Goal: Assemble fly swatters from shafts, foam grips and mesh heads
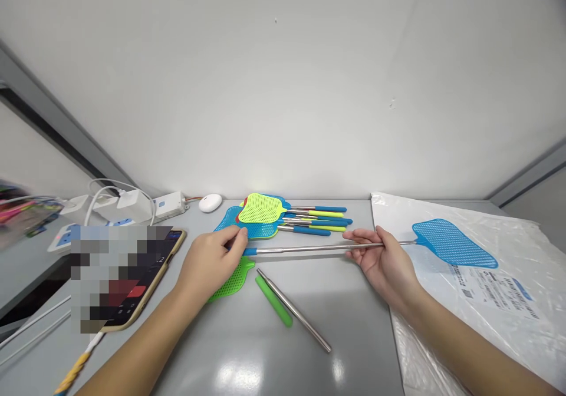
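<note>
Fingertips of the left hand (pixel 211 261) pinch the blue grip at one end of a blue fly swatter (pixel 453 243), while the right hand (pixel 384 261) curls loosely around its steel shaft (pixel 309 247) nearer the mesh head, thumb on top — the rod runs level between the two hands, just above the grey table (pixel 247 355), and its telescopic sections look drawn out to nearly full length. The blue head hangs over a clear plastic bag (pixel 486 302) spread at the right, touching or just clear of it; which one cannot be told.

As a judgement, the work sits midway. One swatter is extended and in hand, and a green fly swatter (pixel 232 281) lies under the left wrist with its green handle (pixel 273 299) and a bare steel rod (pixel 294 310) beside it, seemingly apart from each other. Behind the hands a stack of collapsed swatters (pixel 274 216) — yellow-green and blue heads, short handles — lies untouched.

The flattened bag is the only container; a printed label shows on it, and no swatter appears to lie inside. At the left lie a phone (pixel 132 284), a white power strip (pixel 132 204) with cables, and a small white puck (pixel 210 203).
</note>
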